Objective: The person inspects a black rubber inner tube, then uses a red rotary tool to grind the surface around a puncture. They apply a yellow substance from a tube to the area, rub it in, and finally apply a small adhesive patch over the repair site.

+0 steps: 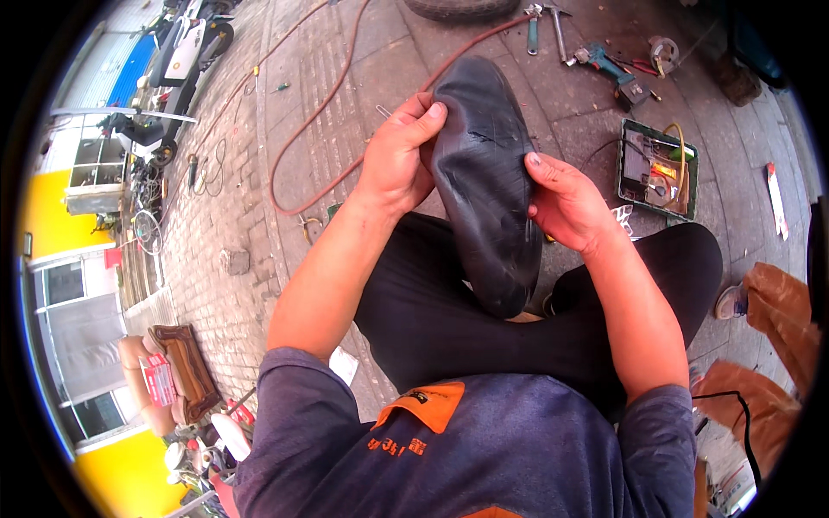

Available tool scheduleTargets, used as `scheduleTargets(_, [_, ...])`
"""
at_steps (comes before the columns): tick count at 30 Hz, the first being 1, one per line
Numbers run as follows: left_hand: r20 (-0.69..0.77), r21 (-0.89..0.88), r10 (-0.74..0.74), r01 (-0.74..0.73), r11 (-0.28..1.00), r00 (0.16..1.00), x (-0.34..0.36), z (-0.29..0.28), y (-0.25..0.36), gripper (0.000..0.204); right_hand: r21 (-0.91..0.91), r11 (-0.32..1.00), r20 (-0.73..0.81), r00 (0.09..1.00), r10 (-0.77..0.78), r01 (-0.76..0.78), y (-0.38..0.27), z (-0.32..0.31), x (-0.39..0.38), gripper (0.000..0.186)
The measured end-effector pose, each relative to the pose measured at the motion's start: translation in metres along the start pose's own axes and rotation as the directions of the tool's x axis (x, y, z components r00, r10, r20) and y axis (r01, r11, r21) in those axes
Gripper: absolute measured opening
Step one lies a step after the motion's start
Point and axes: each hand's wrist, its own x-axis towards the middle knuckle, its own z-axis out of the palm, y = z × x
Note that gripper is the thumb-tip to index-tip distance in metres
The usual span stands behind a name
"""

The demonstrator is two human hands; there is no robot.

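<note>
Upright above my lap stands a puffy, creased black rubber inner tube [488,173], with scuff marks on its upper face. My left hand [399,155] grips its upper left edge, thumb on the front and the other fingers curled behind. On the opposite side my right hand [570,203] holds the edge, thumb pressed near the scuffed patch; its remaining fingers are partly hidden. The tube's lower end comes down between my thighs, over my black trousers [466,345].
Beyond the tube lie a hammer [558,36], a teal cordless drill [609,69] and a tyre [462,7]. A red hose [298,147] loops across the paving at left. Right of me are a toolbox [629,177] and a person's brown trouser leg [781,315].
</note>
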Motion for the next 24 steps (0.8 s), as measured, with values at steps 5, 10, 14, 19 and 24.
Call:
scheduleTargets(5, [-0.242,0.424,-0.041,0.144,0.894,0.969,0.000,-0.019,0.010,0.027,-0.330,0.943,-0.178,0.977,-0.115,0.051,0.007,-0.003,-0.001,0.026])
scheduleTargets(10, [0.208,0.945,0.295,-0.269,0.185,0.933,-0.006,-0.036,0.014,0.029,-0.443,0.895,-0.210,0.966,-0.152,0.044,-0.006,0.000,-0.009,0.029])
scheduleTargets(14, [0.615,0.756,0.249,-0.471,-0.455,0.748,-0.010,0.000,0.015,0.037,-0.360,0.928,-0.243,0.951,-0.190,0.094,-0.021,-0.001,-0.013,0.033])
scheduleTargets(19, [0.717,0.658,0.172,-0.573,-0.489,0.676,0.006,0.018,0.003,0.040,-0.352,0.928,-0.216,0.954,-0.206,0.120,-0.027,-0.002,-0.016,0.031])
scheduleTargets(24, [0.687,0.722,0.236,-0.614,-0.319,0.687,0.030,0.010,-0.002,0.031,-0.410,0.900,-0.205,0.947,-0.248,0.147,-0.024,-0.010,-0.015,0.028])
